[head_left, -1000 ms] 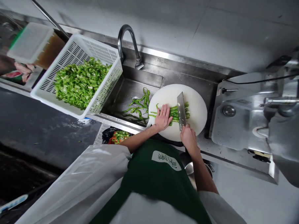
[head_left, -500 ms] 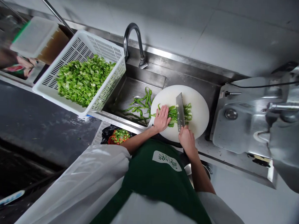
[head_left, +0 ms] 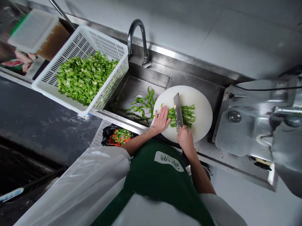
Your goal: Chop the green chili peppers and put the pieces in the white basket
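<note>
A round white cutting board lies over the right part of a steel sink. A bundle of long green peppers lies across the board. My left hand presses down on the left end of the bundle with its fingers curled. My right hand grips the handle of a cleaver, whose blade stands across the peppers just right of my left fingers. Cut pieces lie to the right of the blade.
More whole green peppers lie in the sink basin under a faucet. A white slotted basket of chopped greens rests on the sink's left rim. A black bag with scraps sits below. A steel machine stands at the right.
The cleaver has worked leftwards along the pepper bundle, and my left hand has drawn back left ahead of it. More cut pieces lie right of the blade.
</note>
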The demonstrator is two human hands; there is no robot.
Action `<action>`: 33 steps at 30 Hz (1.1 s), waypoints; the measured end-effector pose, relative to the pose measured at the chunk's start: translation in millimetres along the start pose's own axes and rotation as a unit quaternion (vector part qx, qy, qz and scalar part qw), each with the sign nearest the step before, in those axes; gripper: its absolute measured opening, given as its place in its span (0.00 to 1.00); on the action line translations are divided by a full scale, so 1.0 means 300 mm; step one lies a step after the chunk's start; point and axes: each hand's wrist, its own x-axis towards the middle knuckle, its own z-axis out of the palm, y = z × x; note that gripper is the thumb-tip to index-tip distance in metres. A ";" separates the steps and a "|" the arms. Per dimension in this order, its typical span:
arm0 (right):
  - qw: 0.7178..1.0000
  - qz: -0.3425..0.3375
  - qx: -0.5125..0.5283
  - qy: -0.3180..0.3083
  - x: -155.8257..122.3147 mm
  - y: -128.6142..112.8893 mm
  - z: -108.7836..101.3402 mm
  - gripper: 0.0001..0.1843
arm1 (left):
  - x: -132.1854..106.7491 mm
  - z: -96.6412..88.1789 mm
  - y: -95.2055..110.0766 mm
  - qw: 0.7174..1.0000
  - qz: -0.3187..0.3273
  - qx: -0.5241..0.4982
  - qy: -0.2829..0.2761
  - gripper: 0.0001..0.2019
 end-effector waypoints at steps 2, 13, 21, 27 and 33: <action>1.000 -0.009 -0.006 -0.017 -0.034 -0.007 0.018 0.19 | -0.009 0.009 -0.014 1.000 0.003 0.001 -0.017 0.35; 1.000 -0.003 0.018 -0.008 0.063 -0.067 0.049 0.20 | 0.008 -0.041 -0.035 1.000 -0.005 -0.004 -0.007 0.34; 0.999 -0.029 -0.019 -0.031 -0.010 -0.110 0.061 0.18 | -0.010 -0.026 -0.095 1.000 0.003 0.008 -0.026 0.36; 1.000 -0.024 0.000 -0.020 0.071 -0.155 0.102 0.20 | -0.005 -0.010 -0.108 0.998 0.022 0.025 -0.050 0.33; 0.999 -0.032 0.026 -0.016 0.132 -0.075 0.094 0.20 | -0.010 -0.027 -0.086 0.998 0.032 0.040 -0.047 0.39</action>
